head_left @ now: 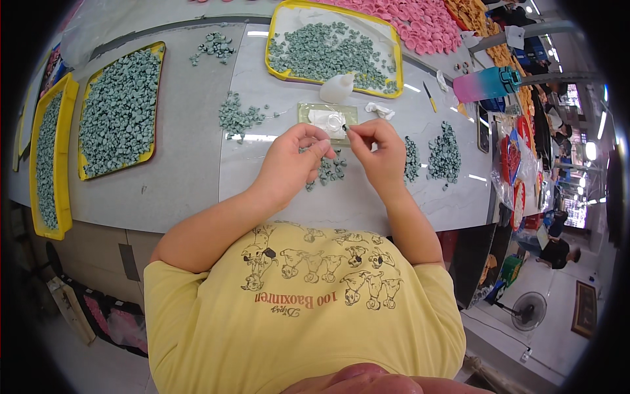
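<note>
My right hand pinches a small dark green piece between thumb and fingertips. Facing it, my left hand has its thumb and fingers drawn together; whatever they may hold is hidden. Just beyond both hands lies a pale greenish rectangular tray with a small clear round dish and white paper on it. Beneath the hands is a loose pile of small grey-green pieces, partly covered by the left hand. A white squeeze bottle stands behind the tray, beside a crumpled white tissue.
Yellow trays of green pieces stand at the back and left. More heaps lie left and right of my hands. A yellow-handled knife and a pink-blue bottle lie at the right; pink pieces are behind.
</note>
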{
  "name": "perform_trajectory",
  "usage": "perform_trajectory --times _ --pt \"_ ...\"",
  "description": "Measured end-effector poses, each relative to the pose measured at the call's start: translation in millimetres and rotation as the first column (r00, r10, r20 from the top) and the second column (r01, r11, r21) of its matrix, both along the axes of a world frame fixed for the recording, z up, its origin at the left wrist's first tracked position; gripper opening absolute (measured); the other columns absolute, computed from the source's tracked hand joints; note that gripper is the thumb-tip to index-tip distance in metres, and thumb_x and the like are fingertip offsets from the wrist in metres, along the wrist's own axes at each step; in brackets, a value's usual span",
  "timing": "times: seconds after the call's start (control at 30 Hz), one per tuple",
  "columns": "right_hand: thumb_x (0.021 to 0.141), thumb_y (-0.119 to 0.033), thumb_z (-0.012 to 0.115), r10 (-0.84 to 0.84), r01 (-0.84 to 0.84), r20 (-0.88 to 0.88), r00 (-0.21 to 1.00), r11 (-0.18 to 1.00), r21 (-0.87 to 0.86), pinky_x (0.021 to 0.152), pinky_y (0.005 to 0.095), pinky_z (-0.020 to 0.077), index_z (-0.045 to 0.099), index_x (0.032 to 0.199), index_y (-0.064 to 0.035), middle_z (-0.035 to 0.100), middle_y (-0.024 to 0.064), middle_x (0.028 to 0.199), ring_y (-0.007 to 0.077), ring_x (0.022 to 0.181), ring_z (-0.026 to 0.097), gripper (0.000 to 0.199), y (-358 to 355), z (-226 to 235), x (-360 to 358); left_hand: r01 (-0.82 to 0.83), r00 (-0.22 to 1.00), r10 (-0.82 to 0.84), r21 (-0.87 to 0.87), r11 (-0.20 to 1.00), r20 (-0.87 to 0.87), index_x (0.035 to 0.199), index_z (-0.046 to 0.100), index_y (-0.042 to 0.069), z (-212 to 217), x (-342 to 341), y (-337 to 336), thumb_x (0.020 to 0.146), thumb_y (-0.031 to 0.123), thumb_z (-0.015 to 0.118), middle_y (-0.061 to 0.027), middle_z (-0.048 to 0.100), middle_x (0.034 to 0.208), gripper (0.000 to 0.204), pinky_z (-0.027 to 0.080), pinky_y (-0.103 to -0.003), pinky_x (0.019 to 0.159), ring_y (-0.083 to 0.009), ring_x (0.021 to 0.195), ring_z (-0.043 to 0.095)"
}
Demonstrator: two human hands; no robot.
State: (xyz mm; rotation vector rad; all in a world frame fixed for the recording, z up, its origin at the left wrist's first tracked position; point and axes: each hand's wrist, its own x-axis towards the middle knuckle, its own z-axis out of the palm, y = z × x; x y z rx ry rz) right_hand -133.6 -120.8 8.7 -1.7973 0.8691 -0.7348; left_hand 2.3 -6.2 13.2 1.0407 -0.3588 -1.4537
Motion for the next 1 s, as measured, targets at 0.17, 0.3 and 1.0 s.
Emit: perform_trajectory --times 0.17,0.3,1.0 --pt "0.064 -0.003 0.068 0.091 -0.237 -0.222 0.971 0.503 -0.831 0.056 0.0275 0.0406 0.062 0.078 -0.0047 0.056 0.0032 0.073 0.0168 0.064 0.053 0.016 -1 6 4 -0.004 0.999 0.003 0.031 1.0 0.045 0.092 0.047 0.003 1 0 1 0.089 0.008 0.049 -0.006 0.058 0.082 0.006 0.034 -0.02 0.045 -0.0032 0.051 0.036" --pt "0.059 -0.001 0.071 0.079 -0.306 -0.301 0.95 0.41 -0.859 0.055 0.0292 0.0399 0.062 0.079 -0.0044 0.056 0.0009 0.073 0.0174 0.062 0.053 0.022 0 7 5 0.002 0.999 -0.004 0.03 1.0 0.048 0.089 0.047 0.003 2 2 2 0.089 0.009 0.049 -0.0061 0.057 0.081 0.006 0.034 -0.02 0.045 -0.0031 0.052 0.036" --pt "0.077 -0.001 0.064 -0.01 -0.026 0.168 0.986 0.978 0.208 0.059 0.0233 0.0399 0.059 0.08 -0.0003 0.056 0.003 0.072 0.0104 0.063 0.05 0.005 19 23 4 0.055 0.996 -0.053 0.019 0.998 -0.075 0.077 0.044 0.008 13 1 5 0.093 0.029 0.046 0.0034 0.04 0.06 0.026 0.023 -0.021 0.04 -0.0043 0.046 0.028"
